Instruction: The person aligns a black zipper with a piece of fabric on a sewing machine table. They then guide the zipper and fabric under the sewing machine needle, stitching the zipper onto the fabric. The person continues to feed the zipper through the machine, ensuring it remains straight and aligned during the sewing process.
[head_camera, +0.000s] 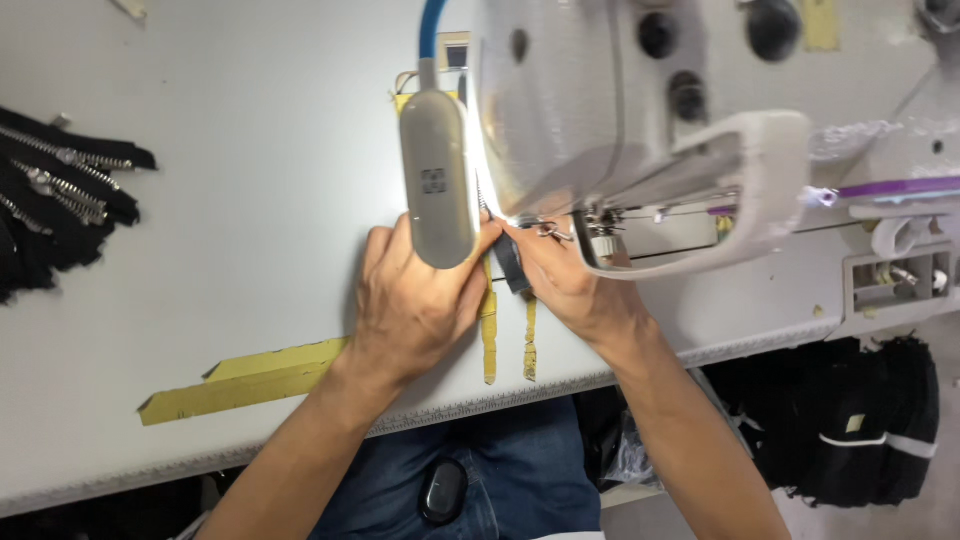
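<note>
My left hand and my right hand meet under the head of a white sewing machine. Between their fingertips sits a small dark piece of fabric, pinched from both sides near the needle area. A grey lamp head on a blue flexible neck hangs over my left fingers and hides part of them. Bright light falls on the spot where the fingers touch the fabric.
A pile of black zippers with metal teeth lies at the left edge of the white table. Yellow tape strips mark the table near its front edge. Black fabric hangs below the table at right.
</note>
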